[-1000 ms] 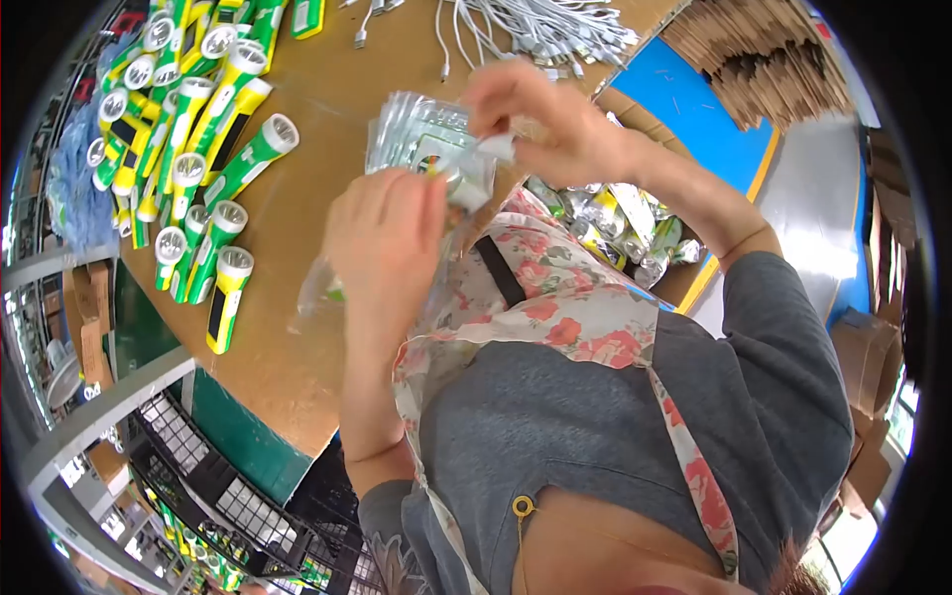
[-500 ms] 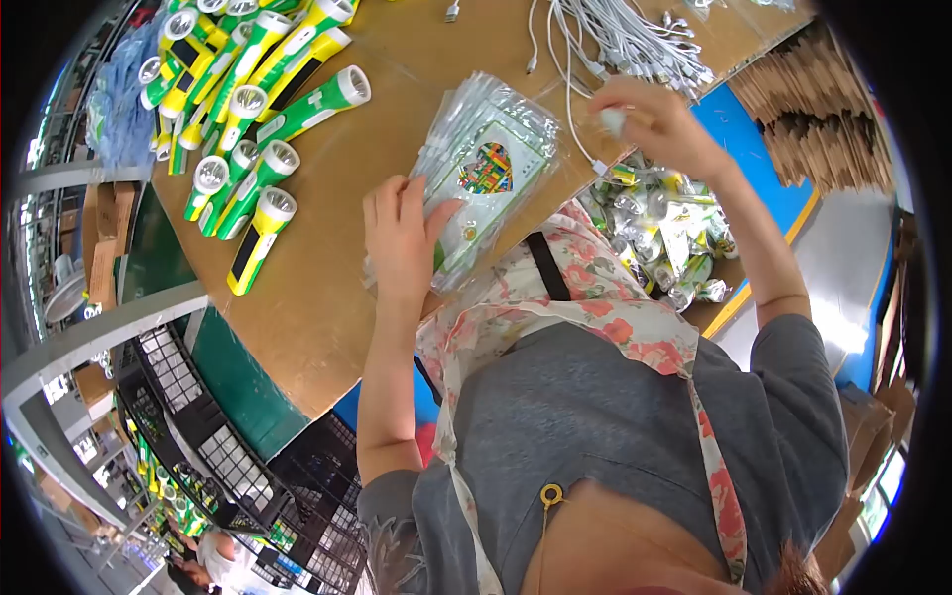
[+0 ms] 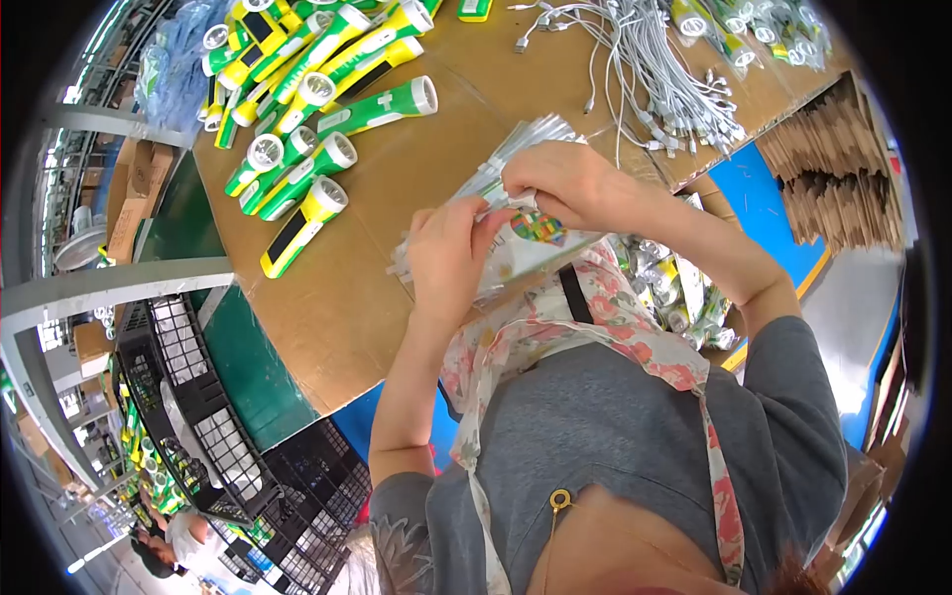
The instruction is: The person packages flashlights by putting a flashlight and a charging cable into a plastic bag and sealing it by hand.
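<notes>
A stack of clear printed plastic bags [image 3: 521, 260] lies near the table's front edge, with a colourful round print on top. My left hand [image 3: 446, 248] is closed at the left side of the stack, thumb and fingers pinching a bag's edge. Close beside it, my right hand [image 3: 570, 183] is closed above the bags. A small white item [image 3: 526, 199] shows at its fingertips; its kind is too hidden to tell. Both hands cover part of the stack.
Green and yellow flashlights [image 3: 382, 107] are piled at the back left. White charging cables [image 3: 645, 74] lie at the back right, beside bagged flashlights [image 3: 739, 40]. More bagged flashlights [image 3: 684, 297] sit below the table edge. Stacked cardboard [image 3: 833, 169] stands right; black crates [image 3: 213, 426] stand left.
My right hand has come left from beside the cables to the bags, carrying the white item. My left hand has shifted from lying on the stack to pinching near my right hand.
</notes>
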`<move>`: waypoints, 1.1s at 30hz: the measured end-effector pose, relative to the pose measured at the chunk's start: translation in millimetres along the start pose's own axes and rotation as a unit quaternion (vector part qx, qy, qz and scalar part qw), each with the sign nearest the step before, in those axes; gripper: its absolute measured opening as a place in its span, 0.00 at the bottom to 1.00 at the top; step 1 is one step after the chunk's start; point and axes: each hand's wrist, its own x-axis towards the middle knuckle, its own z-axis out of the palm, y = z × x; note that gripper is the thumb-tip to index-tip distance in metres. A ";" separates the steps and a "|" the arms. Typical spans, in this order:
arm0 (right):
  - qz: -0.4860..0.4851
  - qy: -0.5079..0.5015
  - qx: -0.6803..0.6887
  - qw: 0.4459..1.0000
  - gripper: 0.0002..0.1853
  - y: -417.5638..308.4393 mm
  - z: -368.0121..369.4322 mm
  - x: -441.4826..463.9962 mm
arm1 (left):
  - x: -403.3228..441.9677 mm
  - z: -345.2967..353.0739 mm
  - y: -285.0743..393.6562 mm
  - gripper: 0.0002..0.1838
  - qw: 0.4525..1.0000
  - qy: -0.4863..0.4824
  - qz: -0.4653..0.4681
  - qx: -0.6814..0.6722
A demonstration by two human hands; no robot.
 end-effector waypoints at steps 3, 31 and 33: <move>0.006 0.008 0.152 0.988 0.12 -13.1 -11.6 9.5 | 10.1 -26.1 30.0 0.34 0.997 0.005 -0.005 -0.074; 0.108 0.045 -0.142 0.983 0.15 35.5 -61.7 -6.2 | 45.7 -26.8 42.2 0.09 0.884 0.247 0.064 -0.393; 0.068 -0.006 -0.171 0.983 0.18 14.6 -51.4 1.7 | 71.1 -18.4 42.9 0.08 0.965 0.145 0.150 -0.159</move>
